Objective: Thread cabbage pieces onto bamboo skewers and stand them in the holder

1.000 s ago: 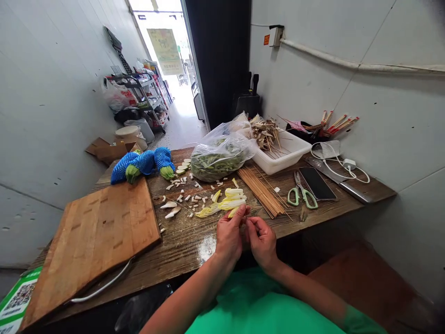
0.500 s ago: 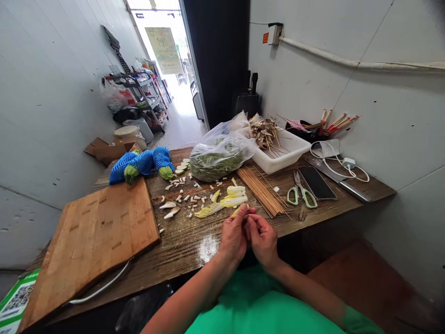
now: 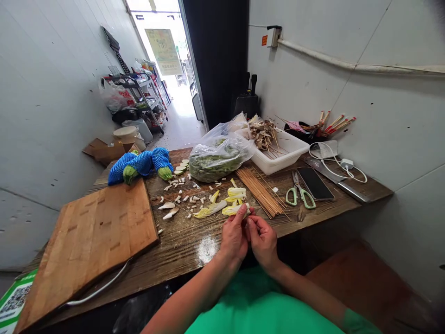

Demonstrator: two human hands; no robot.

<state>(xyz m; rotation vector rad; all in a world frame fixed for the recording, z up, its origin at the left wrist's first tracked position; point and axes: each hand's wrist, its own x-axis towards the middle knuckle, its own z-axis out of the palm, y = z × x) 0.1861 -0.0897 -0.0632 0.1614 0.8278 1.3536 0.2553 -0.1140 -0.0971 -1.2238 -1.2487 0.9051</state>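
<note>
Pinching a pale yellow leaf piece (image 3: 239, 208) between them, the left hand (image 3: 233, 236) and right hand (image 3: 263, 239) are working at the bench (image 3: 181, 241) edge, fingertips pressed together for close control. Bamboo skewers (image 3: 259, 190) are lying just beyond; loose leaves (image 3: 222, 202), scissors (image 3: 299, 194) and a cutting board (image 3: 93, 236) are crowding the surroundings.

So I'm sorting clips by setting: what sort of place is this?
Likely a skewer-food prep room behind a shop: loose bamboo skewers, cut vegetable pieces on a worn wooden table, and a white tray of skewered food.
</note>
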